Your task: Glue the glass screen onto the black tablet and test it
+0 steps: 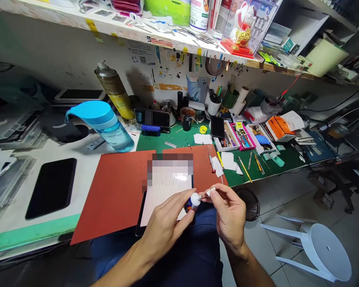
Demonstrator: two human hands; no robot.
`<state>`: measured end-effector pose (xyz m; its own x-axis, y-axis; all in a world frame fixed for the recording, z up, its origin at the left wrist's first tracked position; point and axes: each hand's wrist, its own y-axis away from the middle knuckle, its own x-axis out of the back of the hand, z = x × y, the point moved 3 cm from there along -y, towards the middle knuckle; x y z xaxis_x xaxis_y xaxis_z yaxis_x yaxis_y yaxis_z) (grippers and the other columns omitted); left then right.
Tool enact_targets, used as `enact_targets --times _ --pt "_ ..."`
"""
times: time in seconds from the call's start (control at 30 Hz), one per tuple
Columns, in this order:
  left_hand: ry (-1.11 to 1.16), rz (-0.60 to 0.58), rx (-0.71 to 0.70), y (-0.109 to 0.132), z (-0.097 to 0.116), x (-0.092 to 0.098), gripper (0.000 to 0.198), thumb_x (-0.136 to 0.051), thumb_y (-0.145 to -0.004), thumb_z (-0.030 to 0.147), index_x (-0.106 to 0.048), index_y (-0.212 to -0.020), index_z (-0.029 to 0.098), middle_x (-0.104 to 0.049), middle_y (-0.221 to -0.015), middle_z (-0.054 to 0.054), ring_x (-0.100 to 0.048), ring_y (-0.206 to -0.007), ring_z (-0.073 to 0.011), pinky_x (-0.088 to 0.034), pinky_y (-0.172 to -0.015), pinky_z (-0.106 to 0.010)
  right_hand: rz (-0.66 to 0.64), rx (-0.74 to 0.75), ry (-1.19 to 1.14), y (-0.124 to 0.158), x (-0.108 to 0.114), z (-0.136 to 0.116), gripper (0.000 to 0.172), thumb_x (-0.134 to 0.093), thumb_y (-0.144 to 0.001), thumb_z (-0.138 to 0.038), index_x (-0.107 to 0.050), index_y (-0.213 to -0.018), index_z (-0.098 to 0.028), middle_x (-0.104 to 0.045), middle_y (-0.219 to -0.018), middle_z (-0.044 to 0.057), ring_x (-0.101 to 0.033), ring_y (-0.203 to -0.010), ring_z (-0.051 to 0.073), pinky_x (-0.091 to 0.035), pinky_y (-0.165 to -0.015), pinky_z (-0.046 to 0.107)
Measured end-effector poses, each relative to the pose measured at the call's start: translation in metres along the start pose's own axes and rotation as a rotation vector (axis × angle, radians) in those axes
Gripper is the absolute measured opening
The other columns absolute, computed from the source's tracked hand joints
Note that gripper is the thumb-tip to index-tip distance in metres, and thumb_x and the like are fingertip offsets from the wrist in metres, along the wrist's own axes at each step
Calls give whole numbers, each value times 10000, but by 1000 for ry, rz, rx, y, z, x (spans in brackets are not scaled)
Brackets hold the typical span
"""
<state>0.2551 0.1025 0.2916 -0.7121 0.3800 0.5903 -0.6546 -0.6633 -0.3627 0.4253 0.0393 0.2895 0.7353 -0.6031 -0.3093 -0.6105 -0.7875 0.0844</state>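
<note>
My left hand [167, 215] is closed round a small bottle [194, 200] with a white top and a blue-and-orange label. The bottle lies tilted, its narrow tip toward my right hand [231, 211]. Between the thumb and fingers of that hand is a small white piece [210, 192], close to the bottle's tip; whether it is a cap or a scrap of tissue I cannot tell. Below and behind the bottle a tablet [164, 199] with a lit pale screen overhangs the table's front edge above my lap, partly covered by my left hand. Its upper part is blurred out.
Red-brown mats [113, 191] lie under the tablet. To the left are a blue water bottle [107, 123] and a dark tablet [52, 187]. Screwdrivers [244, 169], paper pieces and tool trays [242, 135] sit at the right. A shelf [167, 40] overhangs the back; a white stool [326, 251] stands right.
</note>
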Motion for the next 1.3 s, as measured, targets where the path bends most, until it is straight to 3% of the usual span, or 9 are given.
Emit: enact_targets --times 0.17,0.77,1.0,1.2,1.3 --pt "-57 5 -56 -3 0 -1 440 -619 -1071 189 -546 -1501 247 -761 -1342 -74 -750 -1209 -185 -596 -1063 -274 18 -7 21 2 2 0 305 -901 -873 -453 -797 -1004 -199 -831 -856 53 -828 -782 247 -734 -778 405" --pt "-80 -18 -75 -3 0 -3 480 -611 -1069 177 -528 -1537 242 -757 -1357 -82 -744 -1218 -202 -594 -1041 -296 33 34 54 4 3 -2 263 -881 -900 -436 -803 -1010 -210 -833 -856 42 -830 -748 238 -732 -747 376" --pt "-177 -32 -101 -6 4 1 486 -587 -1080 177 -505 -1556 233 -757 -1350 -95 -749 -1191 -227 -618 -996 -347 -166 234 331 1 10 -18 112 -760 -1009 -340 -822 -1051 -256 -849 -1029 70 -828 -964 254 -685 -932 398" --pt "-223 -29 -153 -13 9 1 472 -556 -1092 177 -492 -1560 188 -763 -1314 -117 -757 -1153 -237 -630 -960 -356 -327 291 473 -5 13 -19 147 -677 -1063 -300 -811 -1123 -285 -834 -1092 58 -792 -1029 243 -632 -963 392" --pt "-279 -42 -171 -16 8 -2 465 -535 -1094 162 -489 -1557 180 -763 -1282 -116 -759 -1108 -246 -632 -926 -366 -349 406 613 -9 13 -20 140 -646 -1072 -286 -785 -1091 -271 -792 -1016 60 -745 -940 226 -593 -873 368"
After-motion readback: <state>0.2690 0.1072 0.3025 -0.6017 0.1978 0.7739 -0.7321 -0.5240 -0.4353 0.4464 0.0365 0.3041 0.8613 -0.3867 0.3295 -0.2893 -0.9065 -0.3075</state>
